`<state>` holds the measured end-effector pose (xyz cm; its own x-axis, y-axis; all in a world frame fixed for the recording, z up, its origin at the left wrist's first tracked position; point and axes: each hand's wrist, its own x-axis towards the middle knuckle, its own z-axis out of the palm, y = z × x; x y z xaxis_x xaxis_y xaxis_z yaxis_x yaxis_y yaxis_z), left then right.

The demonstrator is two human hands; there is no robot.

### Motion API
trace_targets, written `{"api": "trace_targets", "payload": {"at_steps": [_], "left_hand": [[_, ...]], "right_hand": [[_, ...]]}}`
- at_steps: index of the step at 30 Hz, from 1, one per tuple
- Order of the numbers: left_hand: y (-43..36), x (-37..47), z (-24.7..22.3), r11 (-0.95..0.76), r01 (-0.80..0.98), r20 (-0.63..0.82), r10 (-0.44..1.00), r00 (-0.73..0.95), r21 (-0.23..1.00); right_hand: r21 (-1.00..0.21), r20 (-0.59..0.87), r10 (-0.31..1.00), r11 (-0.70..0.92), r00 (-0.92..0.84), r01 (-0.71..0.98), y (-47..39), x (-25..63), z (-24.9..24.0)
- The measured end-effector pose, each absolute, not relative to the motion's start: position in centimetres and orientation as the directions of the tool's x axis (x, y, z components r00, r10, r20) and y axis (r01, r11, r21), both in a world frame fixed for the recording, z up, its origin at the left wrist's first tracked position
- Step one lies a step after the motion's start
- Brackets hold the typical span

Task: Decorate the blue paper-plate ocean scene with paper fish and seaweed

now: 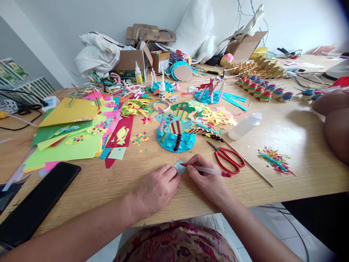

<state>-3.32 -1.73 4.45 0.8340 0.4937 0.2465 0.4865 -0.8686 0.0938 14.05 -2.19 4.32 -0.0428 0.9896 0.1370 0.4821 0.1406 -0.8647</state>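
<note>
Near the table's front edge lies a small light-blue paper piece (180, 166) with fine marks on it. The fingers of my left hand (160, 185) are closed on its left edge, pressing it to the wood. My right hand (203, 174) grips a pen (207, 170) with a pale barrel and red ends, its red tip on the paper. Just beyond stands a blue disc-shaped craft base (160, 142), with striped paper fish (174, 127) raised on fuzzy stems. Red-handled scissors (229, 158) lie to the right of my right hand.
A black phone (40, 203) and stacked coloured paper (68, 145) lie at left. A thin wooden stick (255, 168), a clear squeeze bottle (245, 126) and paper scraps (275, 160) are at right. Glue bottles (162, 89) and cardboard boxes (133, 60) stand behind. Part of another person (335, 123) shows at right.
</note>
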Motion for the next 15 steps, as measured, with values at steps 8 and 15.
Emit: {"api": "trace_targets", "payload": {"at_steps": [8, 15], "left_hand": [[-1.76, -3.35, 4.37, -0.866, 0.491, 0.255, 0.498, 0.829, 0.093], [-1.75, -3.34, 4.27, -0.869, 0.487, 0.251, 0.493, 0.833, 0.088]], "right_hand": [[-0.851, 0.126, 0.990, 0.142, -0.065, 0.506, -2.19, 14.01, 4.19], [-0.852, 0.125, 0.989, 0.147, -0.077, 0.502, -2.08, 13.98, 4.09]]}}
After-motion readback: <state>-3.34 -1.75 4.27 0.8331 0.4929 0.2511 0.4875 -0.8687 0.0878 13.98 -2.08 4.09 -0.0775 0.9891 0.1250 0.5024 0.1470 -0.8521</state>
